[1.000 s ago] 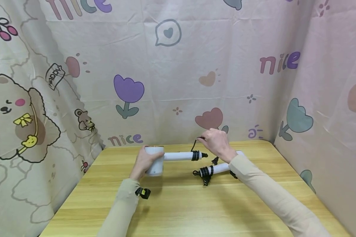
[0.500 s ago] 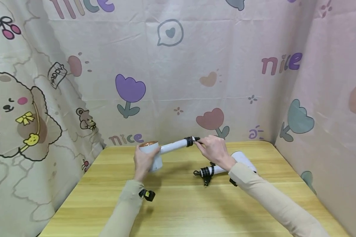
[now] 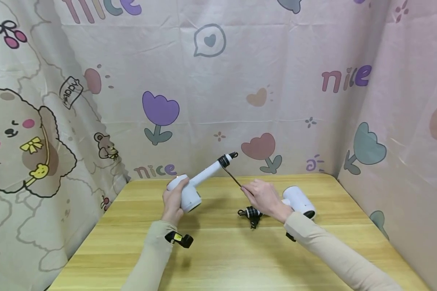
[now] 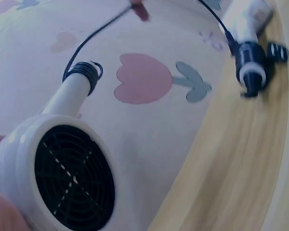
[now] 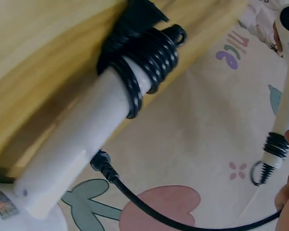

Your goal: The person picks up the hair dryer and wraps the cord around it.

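Note:
My left hand (image 3: 172, 202) grips the white body of a hair dryer (image 3: 191, 198), its handle tilted up to the right above the table. In the left wrist view its round black grille (image 4: 74, 178) faces the camera. Black cord is wound in several turns near the handle's end. My right hand (image 3: 265, 197) pinches the loose stretch of this cord (image 3: 232, 176), pulled straight. In the right wrist view the cord runs on past the hand to a black plug (image 5: 102, 162). A second white hair dryer (image 3: 299, 200) lies under my right hand, which partly hides its handle.
The second dryer's own cord (image 5: 156, 60) is coiled round its handle, with its plug beside the coil. Both dryers are over a wood-grain table (image 3: 218, 258). A printed curtain (image 3: 211, 101) encloses the back and both sides.
The held hair dryer has tilted, its handle swinging from level to pointing up. My right hand has come down and slightly right, drawing the cord taut away from the coil.

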The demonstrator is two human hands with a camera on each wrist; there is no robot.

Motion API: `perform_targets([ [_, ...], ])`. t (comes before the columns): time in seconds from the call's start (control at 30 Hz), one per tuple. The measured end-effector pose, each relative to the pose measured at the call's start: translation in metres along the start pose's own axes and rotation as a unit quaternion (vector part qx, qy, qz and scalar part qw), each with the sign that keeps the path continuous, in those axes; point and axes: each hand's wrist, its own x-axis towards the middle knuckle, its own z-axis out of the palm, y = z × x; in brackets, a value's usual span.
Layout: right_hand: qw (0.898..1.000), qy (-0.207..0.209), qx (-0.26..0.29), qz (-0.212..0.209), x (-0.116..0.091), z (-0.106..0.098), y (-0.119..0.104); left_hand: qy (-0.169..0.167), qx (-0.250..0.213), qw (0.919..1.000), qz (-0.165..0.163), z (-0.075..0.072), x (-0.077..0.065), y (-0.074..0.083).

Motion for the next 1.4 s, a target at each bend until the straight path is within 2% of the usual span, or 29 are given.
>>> perform_targets([
  [0.07, 0.998, -0.037, 0.041, 0.031, -0.002, 0.000, 0.003, -0.006, -0.017, 0.9996, -0.022, -0.002, 0.001, 0.000],
  [0.1, 0.994, -0.064, 0.068, 0.060, -0.003, -0.001, 0.005, -0.010, -0.023, 0.9992, -0.030, -0.002, 0.001, 0.001],
  [0.13, 0.986, -0.096, 0.101, 0.096, -0.003, -0.002, 0.007, -0.013, -0.030, 0.9988, -0.038, -0.003, 0.001, 0.001],
  [0.17, 0.972, -0.130, 0.137, 0.138, -0.003, -0.003, 0.010, -0.016, -0.035, 0.9983, -0.044, -0.003, 0.001, 0.002],
  [0.27, 0.911, -0.208, 0.249, 0.253, -0.003, -0.004, 0.024, -0.033, -0.046, 0.9970, -0.053, -0.004, 0.001, 0.004],
  [0.33, 0.873, -0.242, 0.301, 0.297, -0.002, -0.003, 0.034, -0.046, -0.051, 0.9960, -0.058, -0.004, 0.002, 0.004],
  [0.37, 0.859, -0.256, 0.320, 0.307, -0.002, -0.002, 0.039, -0.053, -0.052, 0.9953, -0.061, -0.004, 0.002, 0.005],
  [0.43, 0.837, -0.283, 0.349, 0.312, -0.001, -0.001, 0.046, -0.068, -0.054, 0.9940, -0.067, -0.004, 0.002, 0.005],
  [0.47, 0.831, -0.294, 0.354, 0.314, -0.001, 0.000, 0.049, -0.074, -0.057, 0.9931, -0.071, -0.004, 0.002, 0.004],
  [0.53, 0.823, -0.309, 0.355, 0.317, 0.001, 0.001, 0.053, -0.089, -0.056, 0.9913, -0.080, -0.003, 0.002, 0.004],
  [0.6, 0.821, -0.310, 0.348, 0.328, 0.002, 0.004, 0.057, -0.107, -0.045, 0.9896, -0.084, -0.002, 0.001, 0.003],
  [0.67, 0.829, -0.299, 0.325, 0.342, 0.005, 0.005, 0.061, -0.122, -0.034, 0.9881, -0.088, -0.001, 0.000, 0.001],
  [0.77, 0.854, -0.283, 0.263, 0.348, 0.009, 0.008, 0.066, -0.143, -0.010, 0.9853, -0.093, -0.001, -0.001, -0.002],
  [0.87, 0.881, -0.275, 0.193, 0.332, 0.014, 0.009, 0.070, -0.161, 0.009, 0.9819, -0.100, -0.002, -0.002, -0.004],
  [0.93, 0.894, -0.271, 0.163, 0.316, 0.019, 0.008, 0.070, -0.178, 0.019, 0.9781, -0.106, -0.003, -0.002, -0.005],
  [1.0, 0.900, -0.266, 0.152, 0.311, 0.024, 0.006, 0.069, -0.200, 0.026, 0.9730, -0.112, -0.002, -0.002, -0.005],
  [1.13, 0.904, -0.239, 0.129, 0.331, 0.032, 0.001, 0.069, -0.244, 0.042, 0.9605, -0.128, 0.000, -0.002, -0.006],
  [1.27, 0.923, -0.193, 0.099, 0.316, 0.036, -0.004, 0.072, -0.256, 0.065, 0.9562, -0.127, -0.002, -0.001, -0.007],
  [1.4, 0.944, -0.146, 0.084, 0.285, 0.039, -0.006, 0.074, -0.248, 0.102, 0.9584, -0.099, -0.003, 0.000, -0.008],
])
